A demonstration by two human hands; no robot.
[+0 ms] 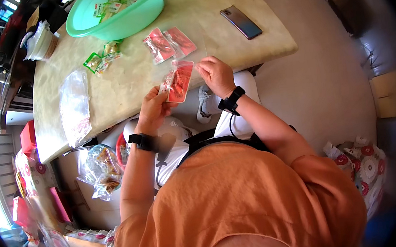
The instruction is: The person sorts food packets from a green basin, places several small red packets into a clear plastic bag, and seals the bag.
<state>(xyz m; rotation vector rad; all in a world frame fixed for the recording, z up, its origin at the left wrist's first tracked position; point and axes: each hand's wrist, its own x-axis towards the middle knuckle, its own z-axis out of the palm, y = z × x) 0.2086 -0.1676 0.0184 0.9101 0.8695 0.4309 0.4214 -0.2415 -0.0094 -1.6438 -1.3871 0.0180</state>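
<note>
My left hand [155, 106] grips a red-and-clear plastic food packet [180, 82] by its lower left side, above the table's near edge. Just right of that packet is my right hand [215, 74], thumb and fingertips drawn together; whether something thin is between them I cannot tell. Two similar packets, a left one [159, 45] and a right one [180, 41], lie side by side on the table beyond my hands. Faint edges around them look like a clear plastic bag. Two small green-edged packets [93, 63] [112, 48] rest farther left.
A green plastic basin [130, 25] holding several green-edged packets stands at the table's [125, 84] far side. Clear plastic bags [76, 107] lie at left, a smartphone [241, 22] at right. Below the table's left edge are bagged goods [104, 166].
</note>
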